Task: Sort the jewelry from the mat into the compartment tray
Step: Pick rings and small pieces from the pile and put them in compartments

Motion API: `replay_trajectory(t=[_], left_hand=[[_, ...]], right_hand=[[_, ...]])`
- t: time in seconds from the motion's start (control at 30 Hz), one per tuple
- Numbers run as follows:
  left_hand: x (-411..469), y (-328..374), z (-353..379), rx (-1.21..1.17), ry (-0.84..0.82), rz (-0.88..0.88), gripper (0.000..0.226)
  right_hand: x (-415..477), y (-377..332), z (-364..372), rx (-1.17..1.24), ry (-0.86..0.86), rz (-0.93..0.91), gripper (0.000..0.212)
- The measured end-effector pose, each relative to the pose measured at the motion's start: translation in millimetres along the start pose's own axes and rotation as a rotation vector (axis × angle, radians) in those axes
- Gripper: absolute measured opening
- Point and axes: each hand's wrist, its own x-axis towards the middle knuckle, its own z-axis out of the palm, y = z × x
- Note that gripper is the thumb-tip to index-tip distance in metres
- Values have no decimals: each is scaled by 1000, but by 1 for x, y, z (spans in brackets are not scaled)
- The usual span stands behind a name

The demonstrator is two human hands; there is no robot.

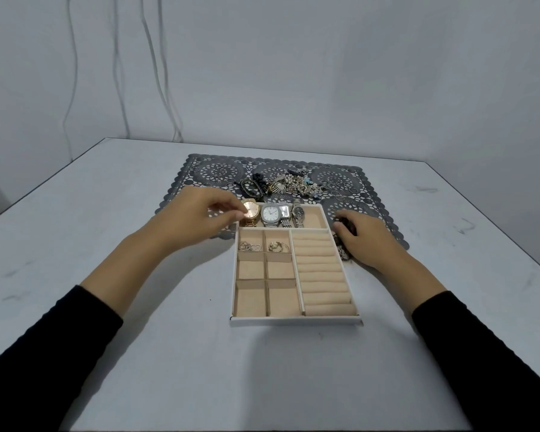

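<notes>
**Both hands on jewelry at the far end of the tray**

Pinches the left rim of the gold watch (251, 209) with the left hand (200, 215), thumb and forefinger almost together. Curls the right hand (363, 240) over a dark beaded strand (343, 252) on the mat (370, 183), just beside the right wall of the tray (293, 321). Cannot tell how firm that grip is.

In the long far compartment, four watches in a row: gold at the left end, then a silver watch (270, 213), a rectangular watch (283, 210) and a dark-faced watch (298, 212). Of six small square compartments, the two farthest with one piece each: a thin chain (249, 245) and a gold piece (278, 246). Beyond, on the mat, one tangled pile (289, 182) and scattered rings (340, 186), too small to count.
</notes>
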Motion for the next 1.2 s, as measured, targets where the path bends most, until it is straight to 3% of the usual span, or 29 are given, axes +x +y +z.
replay_trajectory(t=[0.17, 0.33, 0.8, 1.2], left_hand=[[15, -20, 3, 11, 151, -3, 12], [39, -36, 10, 41, 189, 14, 19], [120, -78, 45, 274, -142, 70, 41], [147, -95, 48, 252, -183, 99, 42]], right_hand=[[12, 0, -8, 85, 128, 29, 32], [38, -1, -7, 144, 207, -30, 28], [131, -8, 20, 99, 66, -119, 32], [159, 1, 22, 166, 30, -136, 16]])
